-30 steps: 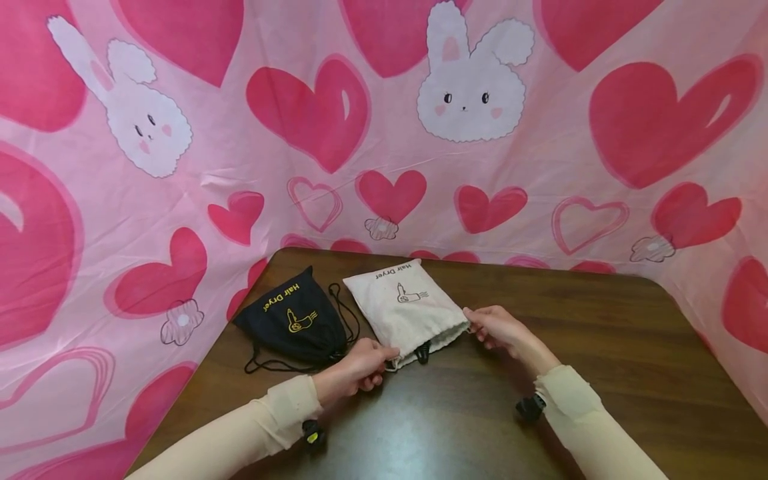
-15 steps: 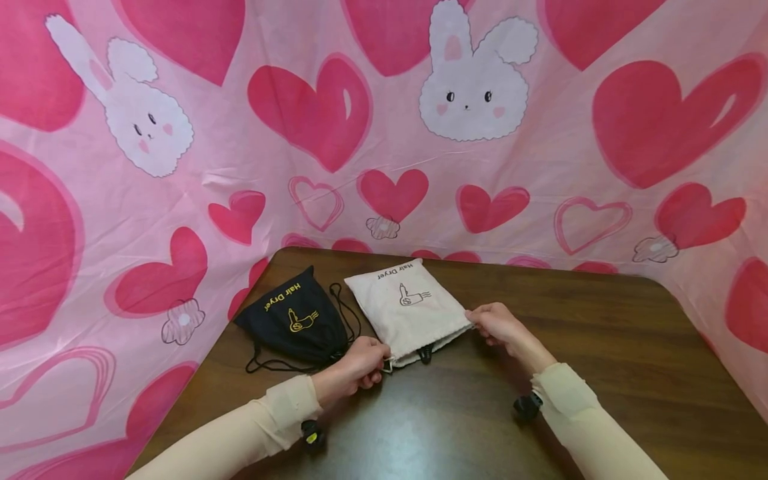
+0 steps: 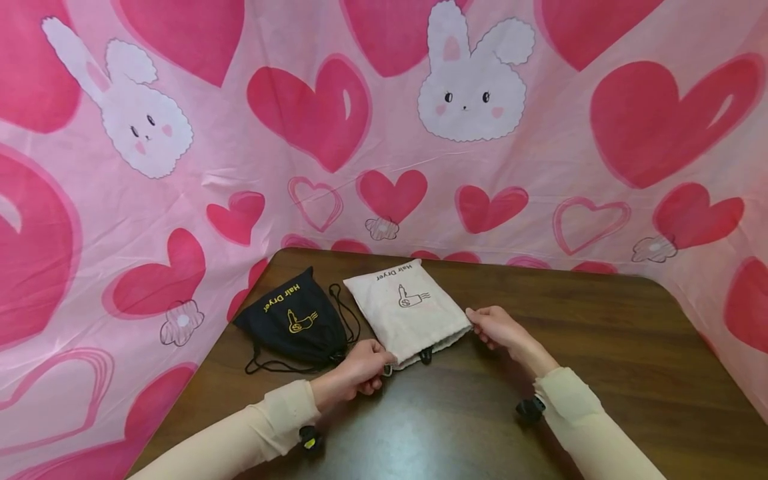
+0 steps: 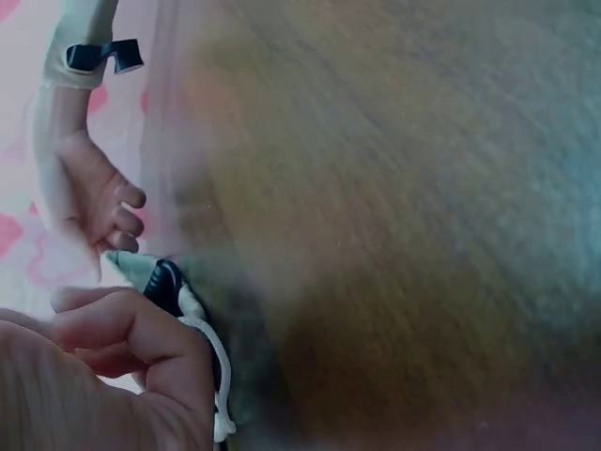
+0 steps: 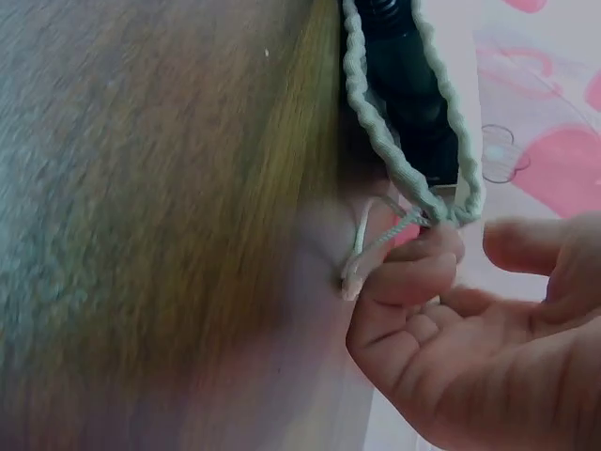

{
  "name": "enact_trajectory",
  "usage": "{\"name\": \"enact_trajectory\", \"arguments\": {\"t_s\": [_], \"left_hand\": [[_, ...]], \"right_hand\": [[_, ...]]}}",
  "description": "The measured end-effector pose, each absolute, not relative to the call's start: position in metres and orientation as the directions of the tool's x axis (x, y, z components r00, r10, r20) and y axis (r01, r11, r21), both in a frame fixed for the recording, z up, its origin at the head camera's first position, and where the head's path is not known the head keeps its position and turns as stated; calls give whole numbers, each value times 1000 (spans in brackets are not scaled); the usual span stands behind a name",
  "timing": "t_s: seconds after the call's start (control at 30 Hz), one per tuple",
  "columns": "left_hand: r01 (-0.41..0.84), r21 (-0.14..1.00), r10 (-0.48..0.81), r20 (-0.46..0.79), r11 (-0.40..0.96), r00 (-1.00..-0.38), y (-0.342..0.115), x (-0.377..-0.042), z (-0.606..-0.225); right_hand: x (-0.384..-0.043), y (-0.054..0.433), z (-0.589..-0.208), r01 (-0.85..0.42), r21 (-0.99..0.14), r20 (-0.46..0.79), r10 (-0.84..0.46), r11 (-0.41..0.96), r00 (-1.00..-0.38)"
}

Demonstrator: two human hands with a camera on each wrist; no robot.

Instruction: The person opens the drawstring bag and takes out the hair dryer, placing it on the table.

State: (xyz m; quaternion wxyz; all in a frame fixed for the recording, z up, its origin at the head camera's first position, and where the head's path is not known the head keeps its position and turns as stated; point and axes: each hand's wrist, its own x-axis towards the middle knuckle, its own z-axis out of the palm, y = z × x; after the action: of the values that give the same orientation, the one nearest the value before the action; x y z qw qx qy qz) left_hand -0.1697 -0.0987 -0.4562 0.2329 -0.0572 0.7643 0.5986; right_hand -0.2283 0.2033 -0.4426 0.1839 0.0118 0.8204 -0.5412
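Observation:
A white drawstring bag (image 3: 408,313), printed "Hair Dryer" with a dryer drawing, lies on the table with its mouth toward me. The left hand (image 3: 365,367) pinches the mouth's left corner, where a loop of white cord (image 4: 223,376) hangs out. At the opposite corner, the right hand (image 3: 498,328) holds the rim between thumb and curled fingers; a cord end (image 5: 352,282) dangles there. The mouth gapes in the right wrist view, and a black object (image 5: 408,94) shows inside. Its ribbed black part (image 3: 426,355) pokes out at the rim; the rest is hidden.
A black drawstring bag (image 3: 294,320) with yellow "Hair Dryer" print lies left of the white one, its cords loose on the wood. The brown table (image 3: 576,320) ends at a pink heart-and-rabbit cloth (image 3: 384,120) behind and at the sides.
The bag's mouth looks narrower in the head view than a second ago, with its upper rim lower over the black part. Both hands stay at their corners with only slight shifts.

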Motion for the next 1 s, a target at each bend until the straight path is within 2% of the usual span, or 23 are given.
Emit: {"name": "enact_trajectory", "arguments": {"t_s": [0.1, 0.33, 0.63, 1.0], "left_hand": [[-318, 888, 192, -393, 331, -899, -98, -169, -458], [-230, 871, 187, -337, 434, -923, -93, -173, -466], [-190, 849, 106, -275, 494, -956, -87, -172, -469], [-117, 815, 169, -254, 567, -952, -94, -167, -462]], "right_hand": [[-227, 204, -442, 225, -888, -328, -210, 401, -921], [-226, 202, -445, 160, -871, -297, -237, 464, -925], [-226, 198, -448, 181, -876, -275, -154, 447, -949], [-227, 201, -451, 194, -889, -246, -77, 414, -966]]}}
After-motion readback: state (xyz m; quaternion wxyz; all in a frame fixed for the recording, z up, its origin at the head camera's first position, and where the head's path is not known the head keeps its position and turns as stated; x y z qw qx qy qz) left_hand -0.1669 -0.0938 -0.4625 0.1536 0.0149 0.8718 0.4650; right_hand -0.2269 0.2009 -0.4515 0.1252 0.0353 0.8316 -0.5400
